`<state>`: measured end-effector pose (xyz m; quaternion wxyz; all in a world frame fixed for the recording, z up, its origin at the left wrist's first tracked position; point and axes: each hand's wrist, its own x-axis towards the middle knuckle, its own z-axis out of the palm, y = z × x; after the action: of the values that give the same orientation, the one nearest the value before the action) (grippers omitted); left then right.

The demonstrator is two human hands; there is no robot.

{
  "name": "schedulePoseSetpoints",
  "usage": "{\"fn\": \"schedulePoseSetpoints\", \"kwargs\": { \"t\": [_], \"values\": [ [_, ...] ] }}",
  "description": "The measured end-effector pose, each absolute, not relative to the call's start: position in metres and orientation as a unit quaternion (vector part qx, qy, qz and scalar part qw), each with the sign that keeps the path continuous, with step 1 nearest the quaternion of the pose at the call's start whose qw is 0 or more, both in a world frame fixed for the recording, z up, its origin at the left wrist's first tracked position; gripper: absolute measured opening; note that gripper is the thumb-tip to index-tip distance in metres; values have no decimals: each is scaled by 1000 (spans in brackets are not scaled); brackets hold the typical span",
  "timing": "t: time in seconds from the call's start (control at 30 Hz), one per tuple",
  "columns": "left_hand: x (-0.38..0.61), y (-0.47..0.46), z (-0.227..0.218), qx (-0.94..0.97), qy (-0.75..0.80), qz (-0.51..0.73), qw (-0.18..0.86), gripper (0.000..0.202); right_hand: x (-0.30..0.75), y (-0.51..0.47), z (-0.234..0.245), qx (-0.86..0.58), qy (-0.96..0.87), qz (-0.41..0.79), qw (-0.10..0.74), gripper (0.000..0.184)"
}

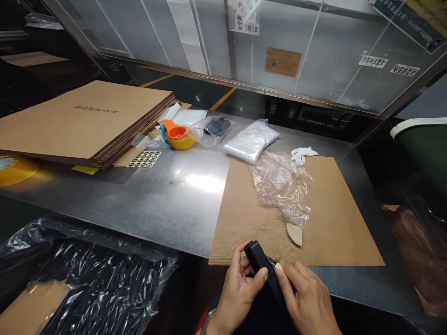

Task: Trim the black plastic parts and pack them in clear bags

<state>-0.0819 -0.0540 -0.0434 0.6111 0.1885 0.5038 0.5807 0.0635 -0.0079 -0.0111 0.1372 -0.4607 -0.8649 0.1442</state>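
The person's left hand (pixel 237 291) closes its grip round one black part (pixel 259 259), held at the table's (pixel 174 200) front edge; the right hand (pixel 305 293) pinches one small pale piece (pixel 278 266) against it. Firm left-hand support and light, even pressure would probably serve best. Beyond, left to right: one cardboard stack (pixel 80 130) toward the table's left end, one sticker sheet (pixel 144 159), one pale wedge (pixel 294 234), one white glove (pixel 303 154) near the far edge.

Matt plastic is seen on the black piece (pixel 257 257) at lower centre, smooth, glossy metal on the surface (pixel 167 204), matt, ribbed cardboard on the sheet (pixel 331 209) at right.
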Motion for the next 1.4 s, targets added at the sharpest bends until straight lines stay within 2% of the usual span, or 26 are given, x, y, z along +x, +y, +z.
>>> {"fn": "schedulePoseSetpoints", "kwargs": {
  "t": [0.37,0.6,1.07,1.4],
  "values": [
    [-77,-62,-50,178,474,611,608,60,75,-4,-21,-508,-836,179,108,35],
    [-77,-60,-45,188,452,611,622,60,75,-2,-7,-480,-826,251,156,33],
    [-75,-63,-45,211,458,614,607,58,64,-7,0,-420,-884,138,154,35],
    [-71,-63,-44,204,467,617,599,58,66,-9,-7,-455,-864,167,135,36]
  ]
}}
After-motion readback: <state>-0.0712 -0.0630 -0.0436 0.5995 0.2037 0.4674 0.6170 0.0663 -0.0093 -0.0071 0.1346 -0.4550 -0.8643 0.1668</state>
